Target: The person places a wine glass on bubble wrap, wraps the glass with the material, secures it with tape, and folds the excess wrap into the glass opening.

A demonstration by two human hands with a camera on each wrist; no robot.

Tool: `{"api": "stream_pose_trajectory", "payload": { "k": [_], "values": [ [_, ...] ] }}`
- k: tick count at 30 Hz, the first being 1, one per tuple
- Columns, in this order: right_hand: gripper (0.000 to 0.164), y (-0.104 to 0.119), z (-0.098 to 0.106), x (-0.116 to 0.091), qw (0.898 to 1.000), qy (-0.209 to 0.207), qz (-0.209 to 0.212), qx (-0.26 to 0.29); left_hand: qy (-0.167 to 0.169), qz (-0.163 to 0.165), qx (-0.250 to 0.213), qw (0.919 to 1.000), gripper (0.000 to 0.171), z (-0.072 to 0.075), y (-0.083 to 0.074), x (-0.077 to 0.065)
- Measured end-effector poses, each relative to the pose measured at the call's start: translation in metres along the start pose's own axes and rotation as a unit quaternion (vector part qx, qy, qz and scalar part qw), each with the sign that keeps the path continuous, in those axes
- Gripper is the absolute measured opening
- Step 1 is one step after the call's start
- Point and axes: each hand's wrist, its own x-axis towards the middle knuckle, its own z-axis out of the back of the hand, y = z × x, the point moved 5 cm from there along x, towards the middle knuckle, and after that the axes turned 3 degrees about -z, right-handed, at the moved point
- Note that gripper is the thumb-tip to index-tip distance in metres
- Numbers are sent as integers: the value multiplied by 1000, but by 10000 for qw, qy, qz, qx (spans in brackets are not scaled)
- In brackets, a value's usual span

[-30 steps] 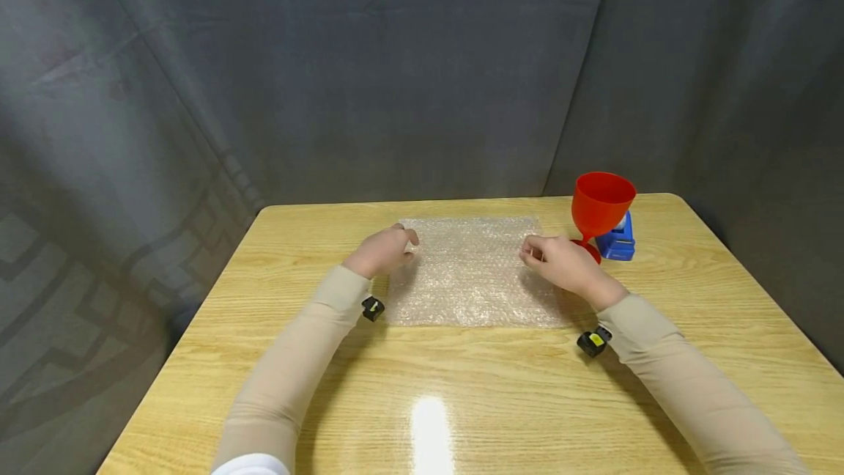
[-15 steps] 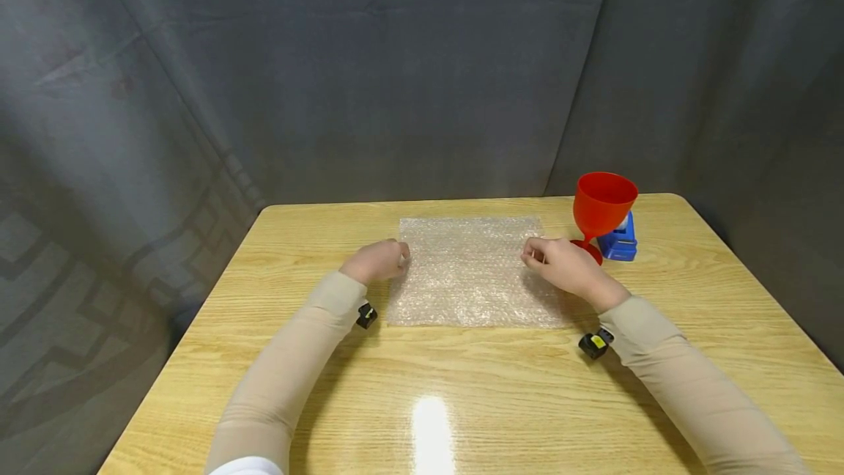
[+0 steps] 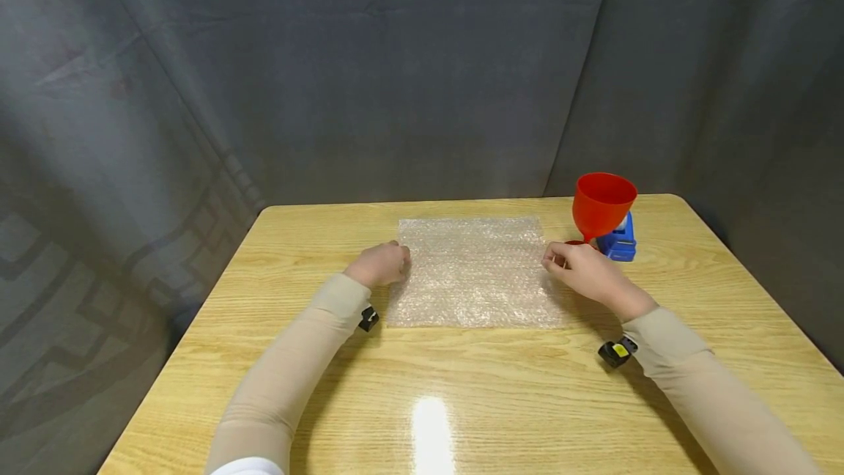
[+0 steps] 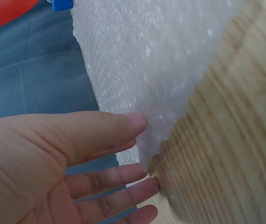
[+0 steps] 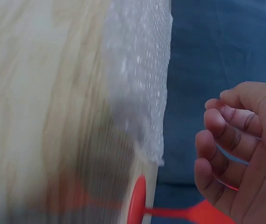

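A sheet of clear bubble wrap lies flat on the wooden table. My left hand is at its left edge. In the left wrist view, the thumb overlaps the wrap, with relaxed fingers below it at the sheet's end. Just off the right edge is my right hand, its fingers loosely curled around nothing. Close behind that hand stands a red plastic goblet, upright, its foot partly hidden. In the right wrist view, the goblet's red foot shows beside the wrap's end.
A blue tape dispenser sits behind and right of the goblet. Grey curtains hang beyond the back and sides of the wooden table. Both wrists carry small black cameras.
My left hand has shifted slightly left and nearer, its fingers drawing in. The right hand has slid right, off the wrap toward the goblet's base. The sheet looks unmoved.
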Motion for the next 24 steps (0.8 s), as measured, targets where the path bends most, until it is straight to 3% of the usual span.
{"api": "stream_pose_trajectory", "payload": {
  "k": [10, 17, 20, 24],
  "values": [
    [13, -35, 29, -26, 9979, 57, -474, 444, -84, 18, 182, 9998, 15, 0, -2, 1],
    [33, -61, 46, -35, 9914, 211, -1033, 780, -44, 116, 180, 9998, 17, 1, -2, -1],
    [40, -70, 47, -34, 9896, 51, -1233, 746, -60, 142, 199, 9997, 17, 1, -2, -1],
    [62, -76, 45, -29, 9831, -140, -1538, 988, -45, 163, 202, 9997, 17, 1, -3, 0]
  ]
}}
